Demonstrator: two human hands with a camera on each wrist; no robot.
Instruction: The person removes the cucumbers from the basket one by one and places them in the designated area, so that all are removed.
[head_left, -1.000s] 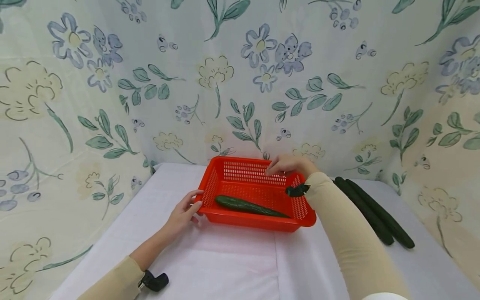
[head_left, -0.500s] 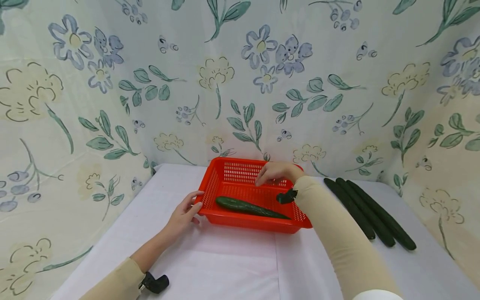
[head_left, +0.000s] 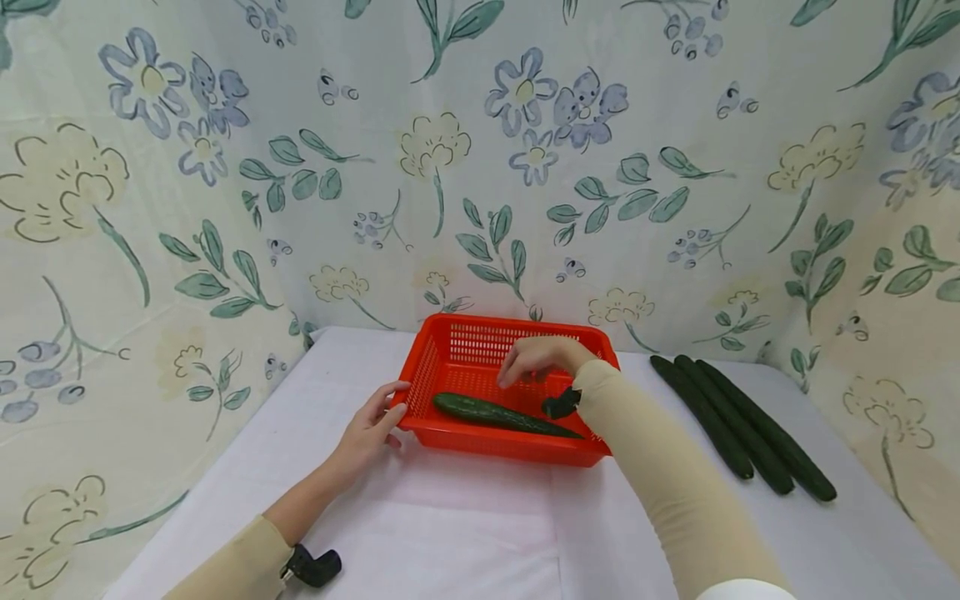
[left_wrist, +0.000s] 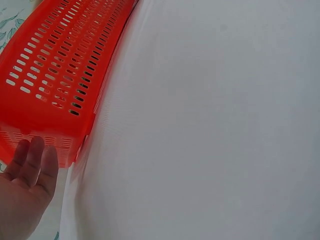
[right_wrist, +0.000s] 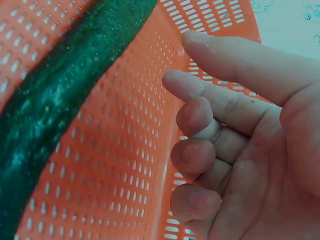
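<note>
A red perforated plastic basket (head_left: 465, 442) stands on the white cloth. Inside it a dark green cucumber (head_left: 495, 413) lies along the near side. My left hand (head_left: 367, 421) holds the basket's left rim near the front corner; the left wrist view shows several fingers (left_wrist: 31, 167) against the outer end wall, while the thumb is hidden there. Over the basket's inside hangs my right hand (head_left: 536, 358), beyond the cucumber and apart from it. Its fingers (right_wrist: 194, 115) are loosely bent with nothing between them. To the right of the basket lie three long cucumbers (head_left: 738, 425), side by side.
White cloth (head_left: 450, 533) covers the table around the basket. A floral curtain (head_left: 480, 167) rises close behind the basket and at both sides. The right forearm (head_left: 667, 475) passes between the basket and the cucumbers on the right.
My right hand has moved left and lower over the basket, showing more of its right rim and the third cucumber beside it. My left hand stays at the rim.
</note>
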